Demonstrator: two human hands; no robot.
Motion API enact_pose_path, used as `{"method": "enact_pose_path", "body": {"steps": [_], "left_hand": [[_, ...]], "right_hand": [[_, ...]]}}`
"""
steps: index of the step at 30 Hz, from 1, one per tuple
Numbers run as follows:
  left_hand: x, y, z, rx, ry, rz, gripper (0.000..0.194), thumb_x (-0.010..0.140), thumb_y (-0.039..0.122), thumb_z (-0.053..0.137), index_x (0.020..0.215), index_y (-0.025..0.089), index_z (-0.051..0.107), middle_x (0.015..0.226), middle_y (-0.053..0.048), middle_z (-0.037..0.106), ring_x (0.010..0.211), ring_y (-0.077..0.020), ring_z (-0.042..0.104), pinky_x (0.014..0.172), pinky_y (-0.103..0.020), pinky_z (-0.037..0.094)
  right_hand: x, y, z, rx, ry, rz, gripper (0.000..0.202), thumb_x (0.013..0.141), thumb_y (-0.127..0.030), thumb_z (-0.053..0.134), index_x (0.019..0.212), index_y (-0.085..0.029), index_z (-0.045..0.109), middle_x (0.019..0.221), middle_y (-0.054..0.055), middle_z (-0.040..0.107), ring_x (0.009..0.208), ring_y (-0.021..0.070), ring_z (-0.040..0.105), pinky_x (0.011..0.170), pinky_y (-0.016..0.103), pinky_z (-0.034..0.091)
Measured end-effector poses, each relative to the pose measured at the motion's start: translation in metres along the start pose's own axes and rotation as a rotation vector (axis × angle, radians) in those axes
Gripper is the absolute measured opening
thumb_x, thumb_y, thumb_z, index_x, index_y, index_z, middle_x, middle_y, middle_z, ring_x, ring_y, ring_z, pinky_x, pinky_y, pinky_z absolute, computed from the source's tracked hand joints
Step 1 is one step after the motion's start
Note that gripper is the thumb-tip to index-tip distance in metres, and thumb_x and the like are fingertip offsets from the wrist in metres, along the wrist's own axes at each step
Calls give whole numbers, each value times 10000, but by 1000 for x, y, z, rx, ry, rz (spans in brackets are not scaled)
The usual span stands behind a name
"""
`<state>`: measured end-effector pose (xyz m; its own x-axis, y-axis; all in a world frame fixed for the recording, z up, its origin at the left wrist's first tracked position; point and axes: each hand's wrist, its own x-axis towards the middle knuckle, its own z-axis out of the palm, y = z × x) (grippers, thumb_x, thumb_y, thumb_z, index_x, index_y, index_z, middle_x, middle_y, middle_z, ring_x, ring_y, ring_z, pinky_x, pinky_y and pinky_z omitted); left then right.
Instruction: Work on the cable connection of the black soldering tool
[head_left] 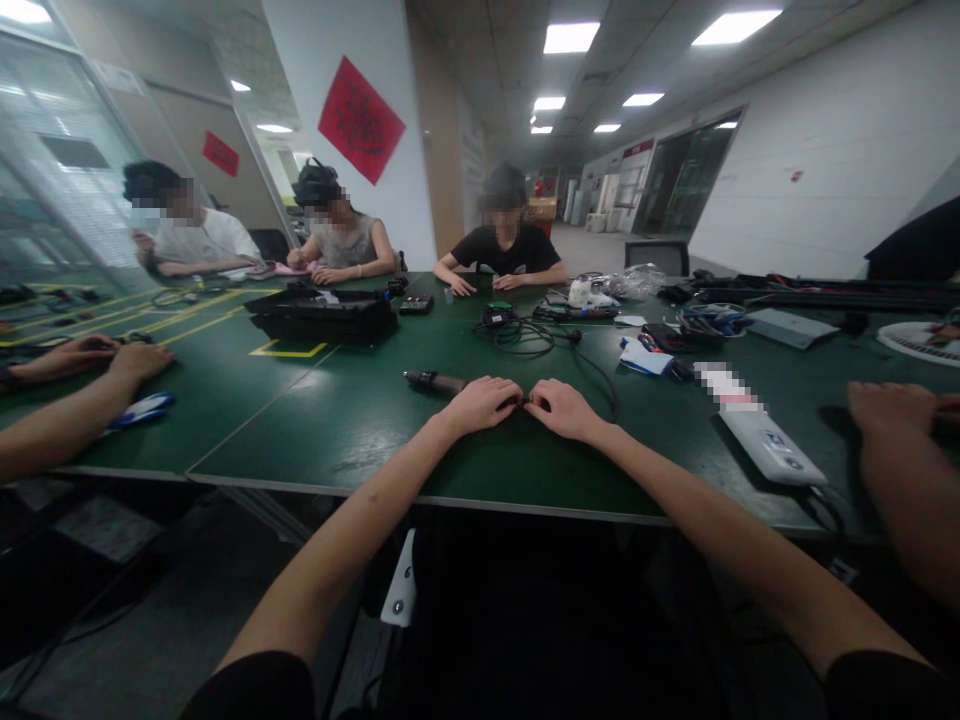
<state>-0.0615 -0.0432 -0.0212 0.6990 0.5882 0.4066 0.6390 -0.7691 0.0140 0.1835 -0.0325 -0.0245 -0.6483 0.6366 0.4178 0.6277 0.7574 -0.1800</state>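
My left hand (484, 404) rests near the middle of the green table (360, 420), its fingers curled and closed round a small dark piece. Just to its right, my right hand (564, 408) is closed as well, fingertips pinched near a small dark part between the two hands. What exactly the fingers hold is too small to make out. A dark cylindrical tool (435, 382) lies behind my left hand, its far end partly hidden by it. Behind my right hand, a black cable (596, 370) curves down toward the wrist.
A black tray (322, 318) stands at back left. A white power strip (772, 445) lies at right, with a blue-and-white packet (645, 357) beyond it. Co-workers' hands are at the far left, far right and across the table. Loose wires and electronics line the back.
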Motion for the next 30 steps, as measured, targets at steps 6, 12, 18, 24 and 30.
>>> {"method": "enact_pose_path", "body": {"steps": [6,12,18,24,30], "left_hand": [[0,0,0,10,-8,-35,181,1005,346,598,1150,237,606,1086,-43,709,1033,-229,678,917,-374,484],[-1,0,-1,-15,-8,-38,144,1033,323,554,1141,236,594,1092,-40,709,1035,-223,678,933,-375,484],[-1,0,-1,-12,-19,-22,198,1002,333,601,1176,239,590,1117,-49,704,1065,-235,670,947,-385,484],[-1,1,-1,-17,-5,-28,161,1018,361,567,1112,231,588,1043,-40,700,989,-225,673,910,-375,492],[-1,2,-1,-17,-12,-22,162,1020,316,555,1156,235,588,1110,-51,704,1057,-228,668,941,-375,485]], "right_hand": [[-1,1,1,-3,5,-14,209,1005,-303,643,821,-216,591,911,42,644,852,199,551,781,324,400],[-2,1,2,-8,16,-14,179,1020,-308,619,868,-215,617,916,46,647,855,205,553,787,327,399],[-3,-2,-2,-14,7,-22,168,1037,-321,597,910,-217,628,940,53,656,873,210,562,790,323,398],[-3,-2,-3,-23,0,-28,184,1056,-336,566,934,-218,636,947,59,662,881,215,568,803,327,406],[-3,-3,-4,-28,-5,-32,186,1042,-341,588,911,-218,637,957,60,660,890,217,564,807,333,405]]}}
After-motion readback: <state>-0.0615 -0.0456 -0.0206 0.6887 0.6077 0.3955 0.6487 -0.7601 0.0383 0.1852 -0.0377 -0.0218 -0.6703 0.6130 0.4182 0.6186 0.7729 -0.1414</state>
